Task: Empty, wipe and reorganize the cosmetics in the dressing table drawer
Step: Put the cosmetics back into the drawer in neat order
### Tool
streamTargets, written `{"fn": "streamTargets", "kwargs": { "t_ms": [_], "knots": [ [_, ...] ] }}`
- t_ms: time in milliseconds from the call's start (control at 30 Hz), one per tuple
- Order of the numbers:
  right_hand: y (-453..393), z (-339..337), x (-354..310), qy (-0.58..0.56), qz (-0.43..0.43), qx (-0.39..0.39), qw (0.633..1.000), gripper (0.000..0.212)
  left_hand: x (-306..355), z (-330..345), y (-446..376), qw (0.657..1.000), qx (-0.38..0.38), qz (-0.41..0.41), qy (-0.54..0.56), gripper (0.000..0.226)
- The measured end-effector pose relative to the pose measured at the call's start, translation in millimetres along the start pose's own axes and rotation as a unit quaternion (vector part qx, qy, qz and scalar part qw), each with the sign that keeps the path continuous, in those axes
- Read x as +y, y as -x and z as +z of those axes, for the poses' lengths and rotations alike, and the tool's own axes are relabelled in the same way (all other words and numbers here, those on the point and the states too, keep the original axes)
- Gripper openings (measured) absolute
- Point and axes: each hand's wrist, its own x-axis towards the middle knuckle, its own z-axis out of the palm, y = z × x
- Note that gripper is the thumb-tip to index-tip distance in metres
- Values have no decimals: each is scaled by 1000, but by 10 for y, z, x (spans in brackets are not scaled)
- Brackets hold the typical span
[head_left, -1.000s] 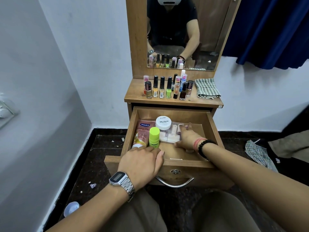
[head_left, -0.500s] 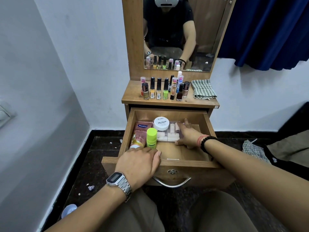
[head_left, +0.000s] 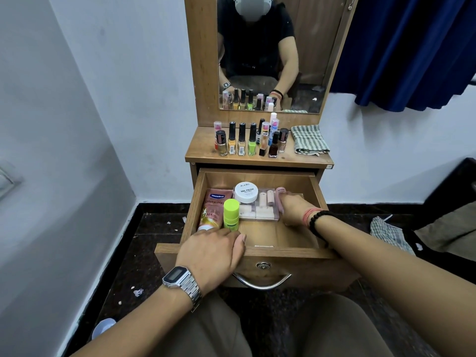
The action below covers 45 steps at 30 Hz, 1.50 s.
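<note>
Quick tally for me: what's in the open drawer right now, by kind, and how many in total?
Pink Vaseline tube: 1
Green-capped stick: 1
White nail polish jar: 1
Clear plastic case: 1
Pink item at the right hand's fingertips, kind unclear: 1
Total: 5 in the drawer

A blue curtain (head_left: pixel 412 52) hung at the upper right of the frame against a pale wall (head_left: pixel 123 73). Dark speckled flooring (head_left: pixel 154 228) filled the lower middle, littered with white scraps. A checked rag (head_left: pixel 390 234) lay crumpled at the right edge.
</note>
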Motion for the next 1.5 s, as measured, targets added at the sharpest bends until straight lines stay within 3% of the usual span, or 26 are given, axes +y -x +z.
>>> {"fn": "streamTargets", "kwargs": {
  "t_ms": [100,167,300,600,967,1033,1167,1367,1500],
  "knots": [
    [-38,14,-7,-28,-1,-2,1000,50,-6,7,3,1000,-1,-2,17,43],
    [9,-10,-23,-32,-14,-16,999,62,-6,13,2,1000,0,0,22,43],
    [152,-73,8,-51,-26,28,998,51,-7,12,1,1000,11,-1,14,42],
    [660,-382,82,-84,-53,74,992,52,-13,-30,24,999,-31,-8,24,43],
    [1641,11,94,-64,-153,45,985,56,-97,-32,-62,966,-113,-100,210,18],
    [1684,84,78,-21,-165,48,985,63,-114,-68,-87,948,-102,-105,281,9],
    [1715,154,105,43,-175,34,983,82,-201,-188,-214,915,-70,-129,376,12],
    [1723,198,113,87,-188,34,978,94,-546,-402,-929,934,48,-146,322,14],
    [1732,193,112,101,-195,34,975,96,-755,-378,-1508,935,62,-202,285,16]
  ]
}}
